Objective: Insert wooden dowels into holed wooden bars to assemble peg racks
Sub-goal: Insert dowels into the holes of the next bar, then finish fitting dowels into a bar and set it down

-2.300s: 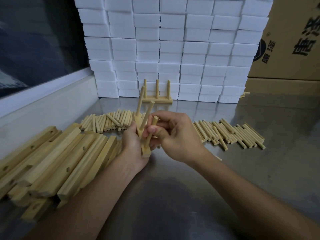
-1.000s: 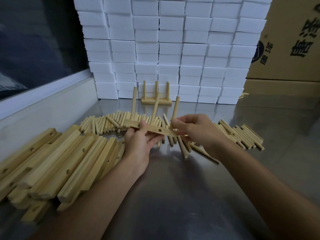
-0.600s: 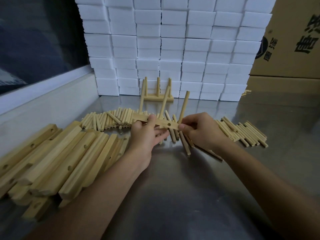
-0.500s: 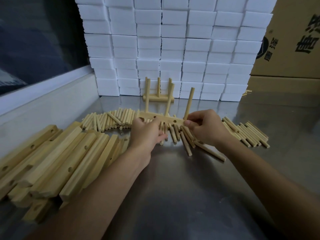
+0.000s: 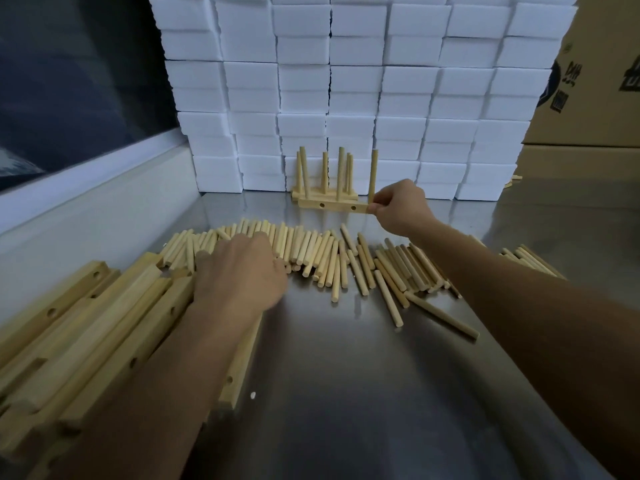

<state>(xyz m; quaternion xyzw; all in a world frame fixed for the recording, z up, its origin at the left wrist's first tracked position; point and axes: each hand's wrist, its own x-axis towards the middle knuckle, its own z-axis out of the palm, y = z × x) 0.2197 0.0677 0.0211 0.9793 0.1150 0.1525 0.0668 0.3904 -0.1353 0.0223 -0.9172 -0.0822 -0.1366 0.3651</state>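
As the right hand (image 5: 398,206) pinches a finished rack (image 5: 332,205) beside another (image 5: 323,195), a nudge could topple both, while the left hand (image 5: 242,271) rests loosely curled over bars (image 5: 104,327).

Cardboard box (image 5: 595,64) — dark print, cut off, unreadable.
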